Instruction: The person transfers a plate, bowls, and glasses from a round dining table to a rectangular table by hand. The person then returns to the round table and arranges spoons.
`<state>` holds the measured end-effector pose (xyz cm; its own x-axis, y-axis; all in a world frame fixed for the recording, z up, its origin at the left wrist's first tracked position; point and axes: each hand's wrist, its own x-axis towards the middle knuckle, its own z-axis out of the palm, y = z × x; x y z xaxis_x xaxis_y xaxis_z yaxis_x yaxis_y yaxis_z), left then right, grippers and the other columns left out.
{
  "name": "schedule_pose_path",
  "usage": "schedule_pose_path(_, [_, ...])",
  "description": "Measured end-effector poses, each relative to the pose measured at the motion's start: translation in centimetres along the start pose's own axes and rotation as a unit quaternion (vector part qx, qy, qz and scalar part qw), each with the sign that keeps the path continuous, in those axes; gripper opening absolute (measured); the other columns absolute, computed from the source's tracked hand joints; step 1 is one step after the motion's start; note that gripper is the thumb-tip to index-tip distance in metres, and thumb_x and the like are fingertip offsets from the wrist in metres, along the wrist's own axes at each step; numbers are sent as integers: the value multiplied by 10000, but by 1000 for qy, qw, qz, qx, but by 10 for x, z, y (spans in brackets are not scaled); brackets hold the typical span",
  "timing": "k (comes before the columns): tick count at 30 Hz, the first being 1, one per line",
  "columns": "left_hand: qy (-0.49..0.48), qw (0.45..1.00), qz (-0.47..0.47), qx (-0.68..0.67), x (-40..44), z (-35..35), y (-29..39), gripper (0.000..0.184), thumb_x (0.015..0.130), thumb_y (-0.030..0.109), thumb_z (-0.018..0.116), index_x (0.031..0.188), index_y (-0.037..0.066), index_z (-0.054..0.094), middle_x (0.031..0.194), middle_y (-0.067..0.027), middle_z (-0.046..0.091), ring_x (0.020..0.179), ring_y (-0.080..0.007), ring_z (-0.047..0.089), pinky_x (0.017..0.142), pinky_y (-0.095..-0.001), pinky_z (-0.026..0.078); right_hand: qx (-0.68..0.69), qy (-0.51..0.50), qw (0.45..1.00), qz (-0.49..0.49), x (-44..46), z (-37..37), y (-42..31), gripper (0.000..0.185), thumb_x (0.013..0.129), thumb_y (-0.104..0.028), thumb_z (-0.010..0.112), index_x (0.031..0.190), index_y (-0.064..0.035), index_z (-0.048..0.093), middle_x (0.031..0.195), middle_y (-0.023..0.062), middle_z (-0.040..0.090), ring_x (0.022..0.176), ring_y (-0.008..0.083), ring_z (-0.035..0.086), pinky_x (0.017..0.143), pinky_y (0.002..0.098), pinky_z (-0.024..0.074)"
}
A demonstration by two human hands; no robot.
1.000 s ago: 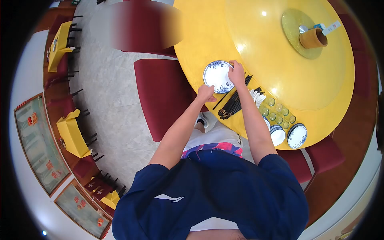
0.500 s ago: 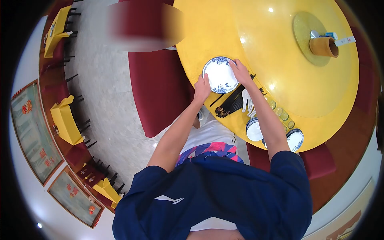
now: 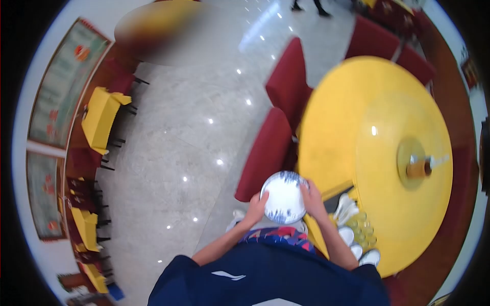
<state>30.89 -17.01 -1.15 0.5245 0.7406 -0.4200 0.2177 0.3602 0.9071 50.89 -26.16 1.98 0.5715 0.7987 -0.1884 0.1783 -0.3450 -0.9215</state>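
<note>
A white plate (image 3: 284,198) with blue flowers round its rim is held level in front of my body. My left hand (image 3: 258,208) grips its left edge with the thumb on top. On the opposite edge, my right hand (image 3: 313,201) is closed the same way. Whether more plates are stacked beneath cannot be seen. Beside my right forearm, white spoons (image 3: 346,209) lie near dark chopsticks (image 3: 338,190), partly hidden by my hand. Several glasses (image 3: 365,230) and white-and-blue dishes (image 3: 370,257) stand along the near edge of the round yellow table (image 3: 332,117).
A turntable centre with a brown pot (image 3: 419,169) sits on the table. Red chairs (image 3: 265,153) stand along its left side. Grey tiled floor (image 3: 178,137) stretches left toward smaller yellow-covered tables (image 3: 102,117). A person's legs (image 3: 312,7) show at the top.
I have drawn the plate off the tabletop toward my body, still in both hands. My view has swung left, so the table now sits further right and more floor shows.
</note>
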Motion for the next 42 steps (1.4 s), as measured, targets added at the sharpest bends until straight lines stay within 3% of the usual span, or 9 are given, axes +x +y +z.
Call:
schedule_pose_path(4, [37, 989, -111, -85, -69, -115, 9, 470, 980, 350, 459, 1073, -87, 609, 908, -100, 667, 865, -132, 598, 781, -305, 471, -4, -86, 996, -2, -31, 112, -57, 276, 933, -224, 541, 1111, -13, 552, 927, 218, 656, 878, 313, 667, 766, 372, 502])
schedule_pose_path(7, [129, 990, -50, 25, -98, -213, -34, 468, 968, 365, 457, 1070, -64, 613, 902, -153, 682, 878, -197, 628, 793, -334, 473, -42, -149, 988, -3, -46, 209, -96, 270, 944, -211, 532, 1112, -2, 548, 893, 140, 658, 825, 174, 630, 747, 303, 491])
schedule_pose_path(12, [275, 959, 7, -72, -154, -357, -29, 413, 964, 312, 476, 1126, -49, 595, 997, -170, 665, 953, -207, 619, 825, -331, 470, -73, -276, 955, -83, -54, 380, -156, 307, 960, -252, 508, 1122, 8, 531, 953, 177, 644, 891, 196, 616, 790, 321, 476])
schedule_pose_path(14, [329, 938, 42, -103, -170, -388, -38, 385, 962, 271, 482, 1186, -33, 562, 1059, -171, 639, 989, -209, 605, 843, -328, 469, -84, -322, 939, -81, -59, 425, -188, 335, 952, -293, 515, 1131, -12, 547, 951, 217, 653, 880, 327, 645, 782, 370, 489])
schedule_pose_path(20, [390, 808, 120, -426, -177, -485, 3, 418, 946, 89, 478, 1356, 29, 426, 1260, -171, 516, 1115, -223, 537, 949, -333, 441, -71, -412, 899, -129, -45, 561, -218, 334, 967, -250, 491, 1158, 22, 524, 992, 187, 642, 935, 236, 614, 813, 344, 472])
schedule_pose_path(25, [410, 789, 140, -435, -127, -599, -2, 441, 935, 29, 475, 1371, 44, 415, 1277, -163, 506, 1147, -236, 516, 984, -343, 427, -66, -470, 874, -105, 6, 674, -258, 374, 979, -273, 458, 1216, 15, 488, 1043, 210, 634, 972, 274, 622, 844, 353, 464])
schedule_pose_path(27, [429, 779, 141, -435, -98, -637, -1, 448, 936, 28, 478, 1378, 50, 410, 1281, -157, 507, 1150, -242, 517, 986, -343, 426, -100, -498, 857, -92, 40, 721, -279, 339, 983, -220, 467, 1225, 16, 482, 1046, 148, 628, 973, 182, 587, 850, 314, 461])
schedule_pose_path(32, [445, 766, 125, -446, -45, -769, 68, 447, 941, 39, 474, 1382, 52, 400, 1287, -158, 505, 1147, -240, 520, 976, -341, 433, -19, -461, 852, -247, 107, 845, -348, 383, 984, -175, 434, 1340, -34, 425, 1112, 143, 612, 967, 170, 586, 856, 303, 457])
schedule_pose_path(42, [494, 741, 155, -428, 50, -1003, 110, 396, 953, 38, 450, 1347, 51, 423, 1308, -133, 493, 1171, -224, 505, 974, -333, 437, 9, -577, 809, -111, 211, 1075, -453, 395, 971, -171, 439, 1351, -67, 439, 1026, 143, 633, 880, 162, 606, 814, 298, 466])
